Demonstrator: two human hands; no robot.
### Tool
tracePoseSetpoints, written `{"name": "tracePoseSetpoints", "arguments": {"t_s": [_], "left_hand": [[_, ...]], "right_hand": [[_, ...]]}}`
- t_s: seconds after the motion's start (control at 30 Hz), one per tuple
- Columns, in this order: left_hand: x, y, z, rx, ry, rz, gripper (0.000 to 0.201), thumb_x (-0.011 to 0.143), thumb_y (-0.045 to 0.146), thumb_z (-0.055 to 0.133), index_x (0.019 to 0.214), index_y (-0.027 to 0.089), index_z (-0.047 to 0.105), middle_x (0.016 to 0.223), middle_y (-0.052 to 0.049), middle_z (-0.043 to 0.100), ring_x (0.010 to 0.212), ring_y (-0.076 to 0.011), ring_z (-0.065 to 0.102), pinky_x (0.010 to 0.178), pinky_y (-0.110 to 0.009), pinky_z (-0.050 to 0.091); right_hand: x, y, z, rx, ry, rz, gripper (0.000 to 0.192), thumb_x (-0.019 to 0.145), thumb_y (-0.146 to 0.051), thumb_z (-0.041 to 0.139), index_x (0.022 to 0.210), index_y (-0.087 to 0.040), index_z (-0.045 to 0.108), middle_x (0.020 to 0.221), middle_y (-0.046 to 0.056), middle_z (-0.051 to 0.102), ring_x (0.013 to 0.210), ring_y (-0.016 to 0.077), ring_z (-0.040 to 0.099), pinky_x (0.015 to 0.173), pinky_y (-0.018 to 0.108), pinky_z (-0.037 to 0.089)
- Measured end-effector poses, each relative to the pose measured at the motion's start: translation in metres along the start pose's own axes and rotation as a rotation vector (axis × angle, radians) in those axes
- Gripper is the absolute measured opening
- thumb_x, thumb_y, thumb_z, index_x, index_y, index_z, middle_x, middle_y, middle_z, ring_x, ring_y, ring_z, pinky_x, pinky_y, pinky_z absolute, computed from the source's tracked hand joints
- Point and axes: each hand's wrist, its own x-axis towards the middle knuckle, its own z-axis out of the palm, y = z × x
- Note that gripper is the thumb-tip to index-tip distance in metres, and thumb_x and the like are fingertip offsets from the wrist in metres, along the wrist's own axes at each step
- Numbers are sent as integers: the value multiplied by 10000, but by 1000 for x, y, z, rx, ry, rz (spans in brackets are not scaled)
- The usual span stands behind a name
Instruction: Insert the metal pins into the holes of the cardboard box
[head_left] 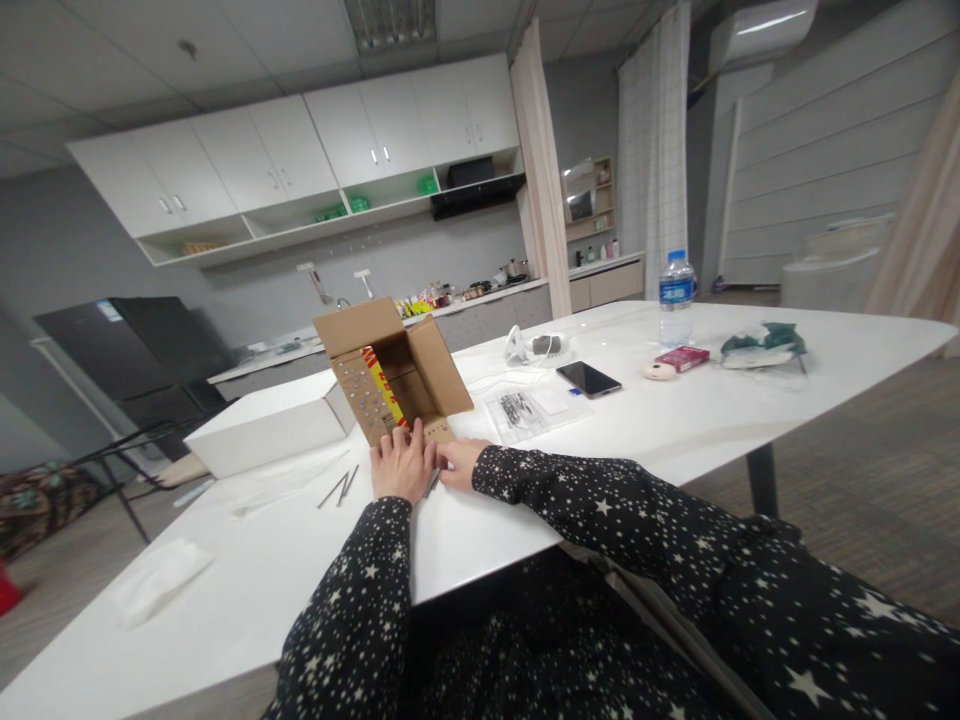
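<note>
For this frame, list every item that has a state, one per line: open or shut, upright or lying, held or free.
cardboard box: open, flaps up, lying on its side
left hand: flat against the box's bottom flap
right hand: on the table, touching the box
water bottle: upright, capped
phone: lying flat, screen dark
white box: shut
upper cabinets: doors shut

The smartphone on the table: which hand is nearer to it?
Right. The right hand rests at the cardboard box, on the smartphone's side; the left hand lies farther away.
</note>
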Motion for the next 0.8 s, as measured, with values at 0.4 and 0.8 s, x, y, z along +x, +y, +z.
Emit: {"name": "tracePoseSetpoints", "arguments": {"t_s": [0.4, 0.8], "left_hand": [[-1, -1, -5, -37, -31, -35, 535, 889, 469, 286, 1358, 248, 417, 1199, -140, 472, 1028, -314, 425, 831, -452, 346], [-4, -2, -12, -110, -24, -51, 454, 872, 438, 349, 1252, 240, 499, 1163, -128, 483, 1045, -297, 433, 849, -439, 354]], "right_hand": [[2, 0, 2, 3, 8, 10, 236, 772, -362, 476, 906, -236, 625, 879, 47, 674, 807, 226, 634, 647, 313, 466], [2, 1, 2, -8, -6, 6, 252, 762, -385, 477, 910, -236, 617, 881, 56, 674, 816, 240, 637, 634, 312, 458]]}}
